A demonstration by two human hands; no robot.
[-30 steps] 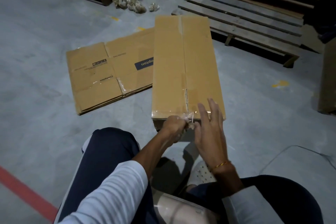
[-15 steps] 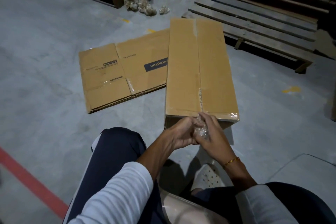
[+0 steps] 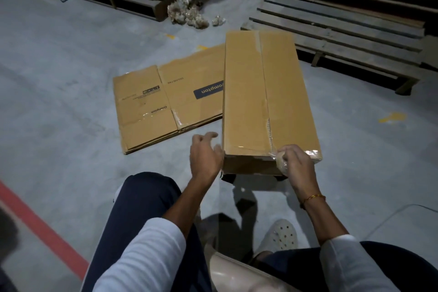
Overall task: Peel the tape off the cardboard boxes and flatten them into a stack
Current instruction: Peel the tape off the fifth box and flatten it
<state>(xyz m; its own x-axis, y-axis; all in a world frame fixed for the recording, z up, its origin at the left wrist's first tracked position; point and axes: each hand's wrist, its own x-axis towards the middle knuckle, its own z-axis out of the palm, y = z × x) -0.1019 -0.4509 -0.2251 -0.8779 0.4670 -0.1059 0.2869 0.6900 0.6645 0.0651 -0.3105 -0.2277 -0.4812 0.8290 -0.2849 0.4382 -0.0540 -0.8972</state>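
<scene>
Grey warehouse floor (image 3: 59,66), wooden pallets (image 3: 331,28) behind. A long cardboard box (image 3: 265,102) stands w/ its long axis running away from the seated person. Right hand (image 3: 294,161) pinches a wad of peeled tape (image 3: 280,165) at the near edge, by the centre seam. Left hand (image 3: 205,154), fingers loosely spread, holds nothing, just beside the box's near-left corner. Flattened boxes (image 3: 170,106) lie to the left.

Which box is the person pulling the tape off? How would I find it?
Find the wooden pallet on the grey floor at the right. Just in front of it stands a long box, its near end at the person's hands. Unlike the flattened cardboard lying left of it, this one is still box-shaped, with a taped seam down its top.
</scene>
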